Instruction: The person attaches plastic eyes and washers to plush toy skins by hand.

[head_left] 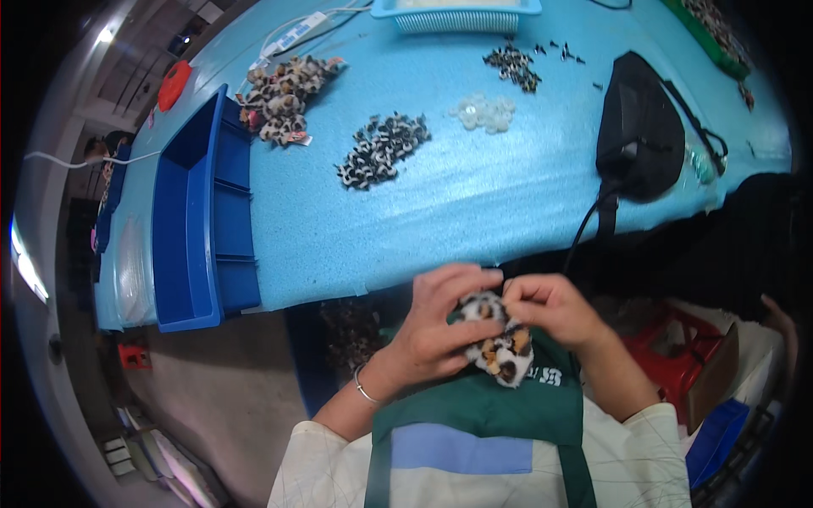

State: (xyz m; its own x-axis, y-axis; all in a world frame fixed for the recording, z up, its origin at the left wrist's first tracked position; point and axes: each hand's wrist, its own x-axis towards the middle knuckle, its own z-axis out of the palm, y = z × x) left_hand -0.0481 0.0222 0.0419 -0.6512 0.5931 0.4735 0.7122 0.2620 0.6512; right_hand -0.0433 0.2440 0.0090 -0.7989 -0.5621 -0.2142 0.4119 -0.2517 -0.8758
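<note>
Close to my apron, a small spotted plush toy in white, black and orange-brown is held up between both hands. My left hand wraps round it from the left, thumb across its front and fingers behind. At its upper right, my right hand has thumb and forefinger pinched together; whatever sits between those fingertips is too small to make out. On the table beyond lie a heap of black-and-white curled pieces, some translucent whitish discs and small black pieces.
A pile of spotted plush toys lies beside a blue plastic crate at the left. A black bag with a strap rests at the right. Farther off are a light-blue basket and a power strip. A red stool stands below.
</note>
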